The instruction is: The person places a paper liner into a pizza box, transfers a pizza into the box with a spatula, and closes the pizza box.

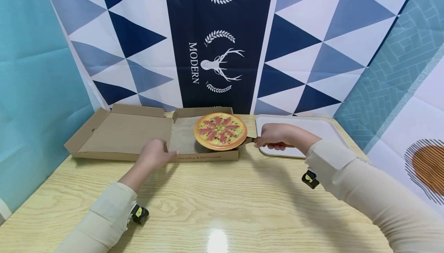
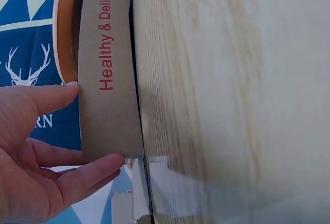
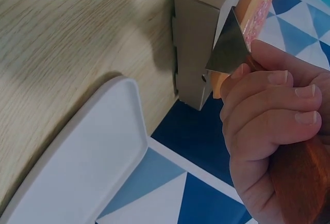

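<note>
While the round ham-topped pizza (image 1: 220, 129) sits on the metal pizza server (image 3: 227, 51), above the right half of the opened cardboard pizza box (image 1: 201, 111), I would keep it level and move slowly, crust clear of the front wall (image 2: 111, 90). At four o'clock from the pizza, my right hand (image 1: 277, 135) grips the server's brown handle (image 3: 304, 180). At eight o'clock, my left hand (image 1: 156, 154) pinches the box's front wall, useful steadying, I judge. Open lid (image 1: 126, 131): nine o'clock; white tray (image 1: 312, 125): three.
</note>
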Motion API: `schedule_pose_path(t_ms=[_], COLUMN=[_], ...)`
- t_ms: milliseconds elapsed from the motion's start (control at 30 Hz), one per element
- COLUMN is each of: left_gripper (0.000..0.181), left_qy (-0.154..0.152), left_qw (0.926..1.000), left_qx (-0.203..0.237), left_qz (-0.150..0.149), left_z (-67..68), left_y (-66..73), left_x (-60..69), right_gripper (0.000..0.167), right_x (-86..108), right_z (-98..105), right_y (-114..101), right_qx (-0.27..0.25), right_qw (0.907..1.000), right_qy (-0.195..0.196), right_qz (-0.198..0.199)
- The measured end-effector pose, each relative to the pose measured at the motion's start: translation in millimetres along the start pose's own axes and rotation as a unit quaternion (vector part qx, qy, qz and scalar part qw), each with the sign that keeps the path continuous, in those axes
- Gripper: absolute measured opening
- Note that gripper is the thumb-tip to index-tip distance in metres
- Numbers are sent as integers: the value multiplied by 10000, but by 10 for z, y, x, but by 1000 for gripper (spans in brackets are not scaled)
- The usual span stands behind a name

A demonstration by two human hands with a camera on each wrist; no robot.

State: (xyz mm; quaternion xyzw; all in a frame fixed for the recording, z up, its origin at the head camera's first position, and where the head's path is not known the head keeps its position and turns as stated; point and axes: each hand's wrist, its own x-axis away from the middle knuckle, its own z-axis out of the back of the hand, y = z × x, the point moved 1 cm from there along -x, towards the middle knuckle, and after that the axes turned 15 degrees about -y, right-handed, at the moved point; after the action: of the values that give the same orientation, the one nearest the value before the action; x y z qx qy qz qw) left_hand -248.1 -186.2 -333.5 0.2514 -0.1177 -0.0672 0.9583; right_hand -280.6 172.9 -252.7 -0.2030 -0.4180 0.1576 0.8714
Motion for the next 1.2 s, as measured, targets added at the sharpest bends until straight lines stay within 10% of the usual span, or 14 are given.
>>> schedule_pose_path(t_ms=[1200], left_gripper=[38], left_qy=[-152], left_qw=[9990], left_qx=[399], left_qz=[159], left_z=[19], left_y=[-4], left_x=[-31], right_gripper=[36], right_x=[-730], right_z=[76], right_y=[-407], right_qx=[-77], right_qw=[9986], right_qy=[-30], right_qz=[-514])
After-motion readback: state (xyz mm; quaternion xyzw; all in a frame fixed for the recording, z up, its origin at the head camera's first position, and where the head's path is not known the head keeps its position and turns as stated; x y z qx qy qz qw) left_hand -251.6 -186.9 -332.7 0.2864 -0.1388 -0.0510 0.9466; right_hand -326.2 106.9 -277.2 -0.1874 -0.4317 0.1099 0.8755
